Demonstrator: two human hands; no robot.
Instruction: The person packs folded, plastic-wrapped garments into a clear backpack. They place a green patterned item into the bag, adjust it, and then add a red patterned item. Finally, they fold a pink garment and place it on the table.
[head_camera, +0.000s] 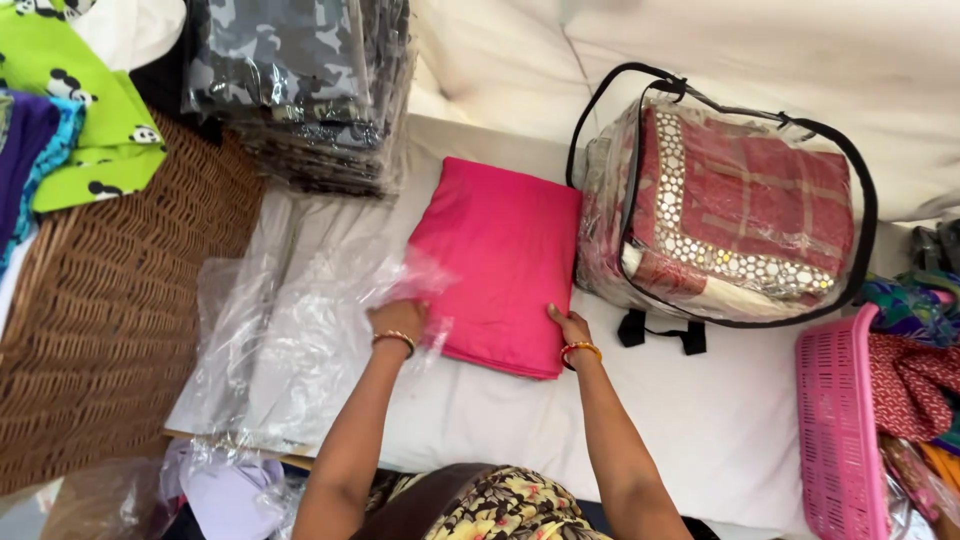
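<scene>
Folded pink cloth (500, 262), near edge between both hands, left hand (398, 318), right hand (570, 326)

Open white sheet (700, 420) in front of and to the right of the folded pink cloth (500, 265): a hand passes freely there. Right edge of the cloth is boxed in by the clear zip bag of red fabric (730, 215), touching or just beside it. Pink basket (835, 430) blocks the far right. Far side: stack of bagged camouflage garments (300, 90). Left side cluttered with loose clear plastic bags (290, 340), wicker surface (110, 330) beyond them.
</scene>
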